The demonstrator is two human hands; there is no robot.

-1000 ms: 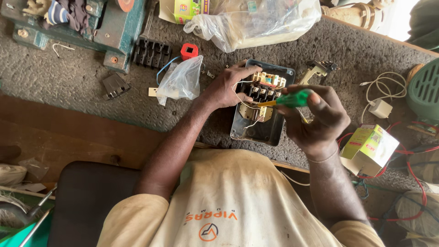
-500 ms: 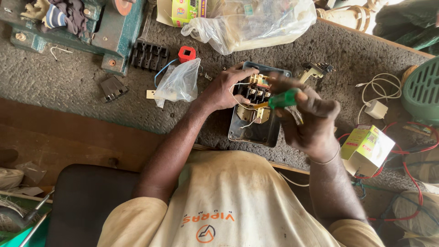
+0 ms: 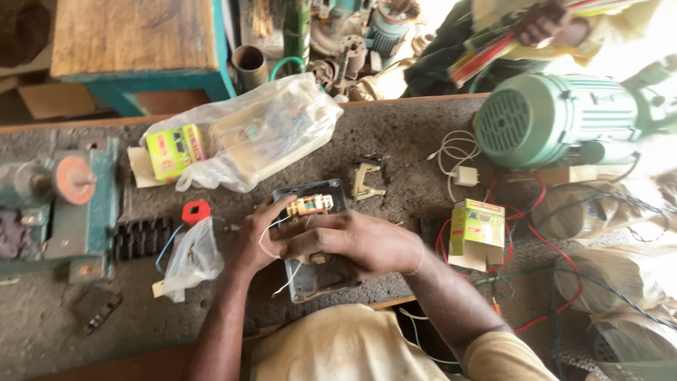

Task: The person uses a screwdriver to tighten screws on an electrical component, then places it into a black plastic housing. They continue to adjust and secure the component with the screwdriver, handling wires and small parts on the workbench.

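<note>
Daylight is pouring in from the upper right, blowing out that corner and washing over the green motor [image 3: 557, 120]. The bench [image 3: 63, 331] is lying in soft, even light with faint shadows. Wide-angle distortion is bending the edges, and the right side is smearing.

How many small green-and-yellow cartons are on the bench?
2. One carton lies left of the clear plastic bag, near the bench's far edge. The other carton stands right of the right hand, among red wires. More may be hidden inside the bag.
</note>
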